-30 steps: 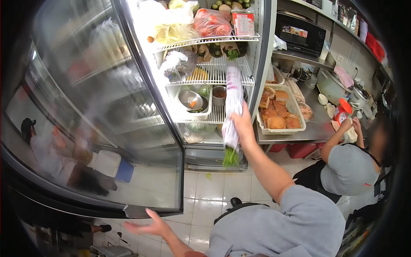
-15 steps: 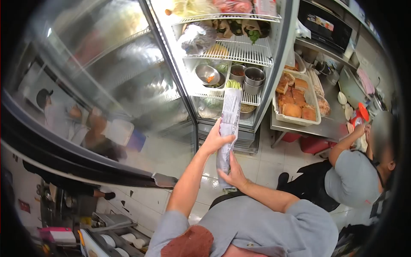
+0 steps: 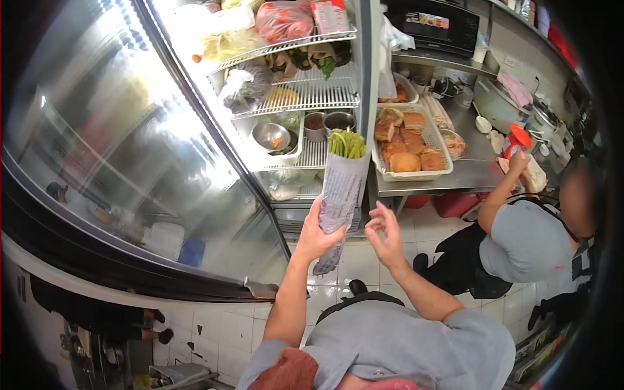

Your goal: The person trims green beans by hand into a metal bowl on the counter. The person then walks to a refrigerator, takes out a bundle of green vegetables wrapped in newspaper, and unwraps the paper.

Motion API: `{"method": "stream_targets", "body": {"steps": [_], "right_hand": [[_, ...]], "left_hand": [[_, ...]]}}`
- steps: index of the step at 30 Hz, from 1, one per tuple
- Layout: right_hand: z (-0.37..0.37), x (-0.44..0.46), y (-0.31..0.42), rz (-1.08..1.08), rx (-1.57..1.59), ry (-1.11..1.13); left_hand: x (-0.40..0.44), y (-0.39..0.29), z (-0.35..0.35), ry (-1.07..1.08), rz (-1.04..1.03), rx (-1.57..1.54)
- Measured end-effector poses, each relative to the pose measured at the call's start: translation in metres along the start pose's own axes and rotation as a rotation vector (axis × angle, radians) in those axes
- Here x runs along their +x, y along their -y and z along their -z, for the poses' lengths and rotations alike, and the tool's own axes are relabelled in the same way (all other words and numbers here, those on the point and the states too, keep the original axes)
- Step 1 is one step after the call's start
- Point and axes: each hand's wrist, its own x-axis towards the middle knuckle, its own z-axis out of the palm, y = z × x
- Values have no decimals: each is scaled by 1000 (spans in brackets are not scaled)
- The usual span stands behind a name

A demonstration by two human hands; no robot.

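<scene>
My left hand [image 3: 318, 237] is wrapped around a paper-wrapped bundle of green stalks [image 3: 338, 195], whose pale green ends stick out at the top. The wrapper looks like printed newspaper, and the bundle is held nearly upright, leaning a little right. My right hand [image 3: 388, 237] is to the right of the bundle, apart from it, with fingers partly spread and nothing in them. Behind the bundle stands an open refrigerator with wire shelves [image 3: 318, 94]. On a shelf are a metal bowl [image 3: 270, 136] and metal pots [image 3: 339, 121].
The glass refrigerator door [image 3: 130, 149] swings out on the left. At the right, a steel counter [image 3: 416, 187] bears a white basket [image 3: 416, 174] of browned meat or bread pieces. A co-worker [image 3: 530, 240] works there, hands on a red-topped item. A black microwave [image 3: 435, 26] sits above.
My right hand has let go of the bundle's lower end and moved right, its fingers opening. My left hand still holds the bundle. The view has turned to the right.
</scene>
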Motion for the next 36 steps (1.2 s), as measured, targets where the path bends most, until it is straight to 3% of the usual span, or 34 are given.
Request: {"method": "stream_targets", "body": {"steps": [2,6,8,13,17,19,21,23,27,29,31,32,36], "right_hand": [[12,18,15,43,41,-110],[22,57,67,78,164,-118],[18,78,96,136,435,-66],[16,81,102,149,396,40],[3,62,116,206,293,63],[-3,57,125,209,265,130],[0,55,123,220,205,222],[2,56,129,176,527,321],[5,73,129,138,519,308],[-1,84,138,184,449,343],[-10,92,143,249,414,404],[-16,96,144,329,379,382],[-31,97,146,501,313,347]], "left_hand": [[-5,-4,-7,-32,-25,41],[-14,3,-15,-69,-67,138],[-22,5,-19,-61,-110,244],[-40,6,-34,-54,-127,148],[-61,10,-50,-45,47,-67],[-72,9,-51,101,209,-152],[-83,3,-59,6,194,-276],[-95,0,-59,81,219,-323],[-121,-3,-67,137,-7,-131],[-139,19,-73,132,34,-189],[-148,33,-72,366,-83,364],[-139,-20,-63,332,98,201],[-170,-31,-59,155,90,-64]]}}
